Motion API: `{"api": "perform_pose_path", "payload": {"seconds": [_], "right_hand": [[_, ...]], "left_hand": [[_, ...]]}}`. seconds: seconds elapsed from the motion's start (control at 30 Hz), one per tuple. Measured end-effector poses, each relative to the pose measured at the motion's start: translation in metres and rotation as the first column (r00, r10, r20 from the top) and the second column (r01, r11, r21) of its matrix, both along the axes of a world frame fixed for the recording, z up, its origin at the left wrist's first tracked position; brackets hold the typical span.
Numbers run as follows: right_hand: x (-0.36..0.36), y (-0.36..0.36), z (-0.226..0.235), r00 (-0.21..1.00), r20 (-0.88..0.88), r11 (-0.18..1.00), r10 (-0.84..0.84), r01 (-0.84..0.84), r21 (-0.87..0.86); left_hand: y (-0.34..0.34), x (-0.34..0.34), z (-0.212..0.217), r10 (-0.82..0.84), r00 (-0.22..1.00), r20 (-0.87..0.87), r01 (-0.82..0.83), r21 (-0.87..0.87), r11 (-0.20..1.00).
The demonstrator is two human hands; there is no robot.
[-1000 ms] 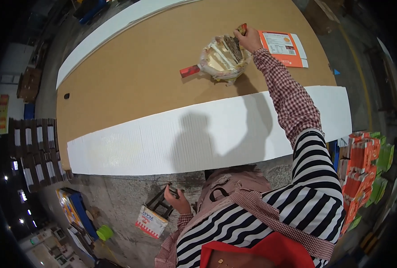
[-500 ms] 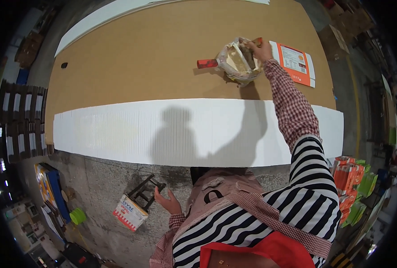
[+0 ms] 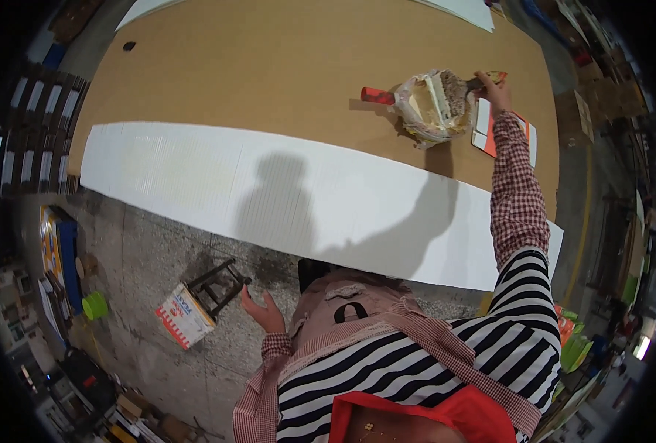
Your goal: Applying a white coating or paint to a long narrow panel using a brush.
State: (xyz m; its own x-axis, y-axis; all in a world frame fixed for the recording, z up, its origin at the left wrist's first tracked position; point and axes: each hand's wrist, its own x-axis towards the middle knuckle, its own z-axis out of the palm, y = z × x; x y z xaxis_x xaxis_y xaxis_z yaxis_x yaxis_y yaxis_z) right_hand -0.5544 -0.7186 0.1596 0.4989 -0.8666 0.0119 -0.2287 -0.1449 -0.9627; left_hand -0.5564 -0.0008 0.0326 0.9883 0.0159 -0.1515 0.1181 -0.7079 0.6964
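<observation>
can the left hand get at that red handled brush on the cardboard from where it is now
Probably not as things stand. The left hand hangs open low beside the body, over the floor, while the red-handled brush lies far across the white strip on the brown cardboard. Nothing blocks it; distance does.

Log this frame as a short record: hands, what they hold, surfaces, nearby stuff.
right hand: stretched out, gripping the handle of a brush
brush: bristles rest in a plastic-lined tray
tray: sits on the brown board, red handle sticking out on its left
left hand: open, palm up, holding nothing, above the concrete floor
white sheet: lies along the brown board's near edge
orange card: on the board, right of the tray
small stool: on the floor, beside a carton
</observation>
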Motion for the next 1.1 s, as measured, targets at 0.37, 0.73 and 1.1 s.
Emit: {"api": "perform_pose_path", "payload": {"seconds": [0.37, 0.73, 1.1], "right_hand": [[-0.051, -0.073, -0.03, 0.999, 0.028, 0.996, 0.026, -0.029, 0.088], [-0.117, -0.132, -0.019, 0.838, 0.545, 0.913, 0.025, -0.241, 0.329], [0.021, 0.234, -0.016, 0.82, 0.553, 0.61, 0.149, -0.516, 0.601]], "left_hand": [[-0.038, 0.016, -0.032, 0.303, 0.94, -0.155, -0.331, -0.207, 0.921], [-0.068, 0.198, -0.065, 0.538, 0.843, -0.013, -0.488, -0.439, 0.754], [-0.087, 0.227, -0.072, 0.496, 0.859, 0.126, -0.427, -0.359, 0.83]]}}
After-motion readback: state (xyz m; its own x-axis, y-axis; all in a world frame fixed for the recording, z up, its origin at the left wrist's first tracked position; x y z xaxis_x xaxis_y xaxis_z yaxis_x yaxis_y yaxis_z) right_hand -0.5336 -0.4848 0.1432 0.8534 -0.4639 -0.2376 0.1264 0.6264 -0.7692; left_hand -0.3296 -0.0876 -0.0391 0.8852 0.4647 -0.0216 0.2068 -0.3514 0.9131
